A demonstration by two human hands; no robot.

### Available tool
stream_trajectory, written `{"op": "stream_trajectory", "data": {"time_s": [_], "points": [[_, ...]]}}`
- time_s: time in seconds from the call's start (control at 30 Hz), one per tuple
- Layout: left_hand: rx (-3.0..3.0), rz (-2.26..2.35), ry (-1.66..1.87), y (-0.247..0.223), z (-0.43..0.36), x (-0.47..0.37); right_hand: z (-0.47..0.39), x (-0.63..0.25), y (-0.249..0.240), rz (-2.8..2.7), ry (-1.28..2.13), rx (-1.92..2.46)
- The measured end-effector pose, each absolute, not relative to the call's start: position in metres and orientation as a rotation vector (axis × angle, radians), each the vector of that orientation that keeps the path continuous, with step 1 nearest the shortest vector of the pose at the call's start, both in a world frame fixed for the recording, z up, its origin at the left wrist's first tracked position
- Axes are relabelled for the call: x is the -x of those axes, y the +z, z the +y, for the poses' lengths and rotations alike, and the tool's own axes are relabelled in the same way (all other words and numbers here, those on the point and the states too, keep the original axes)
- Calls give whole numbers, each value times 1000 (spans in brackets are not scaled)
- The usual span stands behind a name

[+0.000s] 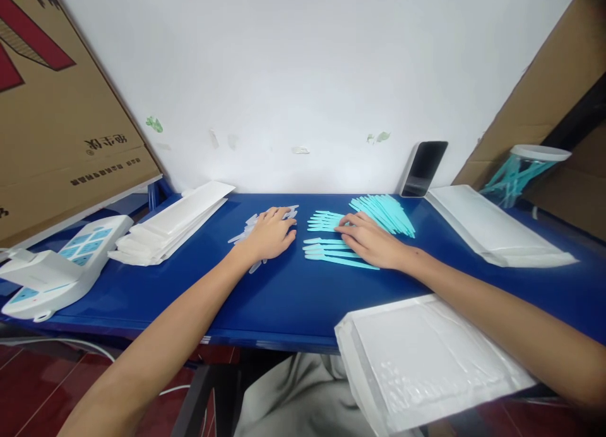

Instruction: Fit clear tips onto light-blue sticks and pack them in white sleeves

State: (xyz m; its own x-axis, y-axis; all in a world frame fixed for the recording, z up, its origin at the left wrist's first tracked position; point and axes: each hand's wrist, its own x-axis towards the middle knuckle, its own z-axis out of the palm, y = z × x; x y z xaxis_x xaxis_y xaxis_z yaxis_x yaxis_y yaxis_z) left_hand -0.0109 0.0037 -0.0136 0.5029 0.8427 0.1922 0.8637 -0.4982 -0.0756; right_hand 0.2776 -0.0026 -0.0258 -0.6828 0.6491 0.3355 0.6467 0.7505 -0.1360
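Head view shows a person's 2 bare hands over a blue table (274, 304); the left hand (269, 233) lies palm down over a loose scatter of small translucent pieces (250, 221), some showing beyond the fingertips and others beside the wrist; its fingers are gently curved and the thumb stands apart from them, though whether they pinch a piece underneath cannot be told.

The right hand (372, 238) reaches over turquoise sticks laid out near the table's middle; its fingers are bent, with thumb and forefinger close together at the sticks, and whether they grip any cannot be told; the sticks lie in 2 groups, an upper row (324, 221) and a lower row (341, 261), both partly covered by that hand; a fanned pile (388, 215) of more such sticks lies just behind it.

To the left rest a stack of white padded envelopes (173, 225) and a white power strip (97, 242) bearing a white charger (42, 271); a dark-screened phone (427, 167) leans against the white wall (303, 77); farther right are another padded envelope (497, 225) and a clear jar (514, 178) holding turquoise sticks; a large padded envelope (430, 358) juts past the table's front edge, partly behind the right forearm.
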Motion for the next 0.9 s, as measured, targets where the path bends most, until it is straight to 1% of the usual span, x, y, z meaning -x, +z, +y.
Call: {"op": "stream_trajectory", "data": {"time_s": [0.4,0.63,0.77,0.9], "points": [[2675,-1321,-231,-19,6,9,1,-278,-27,-2600,17,988],[2714,-1329,-353,-19,10,10,6,-280,-29,-2501,2,1061],[2719,-1326,-391,-21,12,10,4,-280,-28,-2415,50,1131],[2723,-1295,-458,-20,13,10,1,-278,-27,-2471,50,1126]]}}
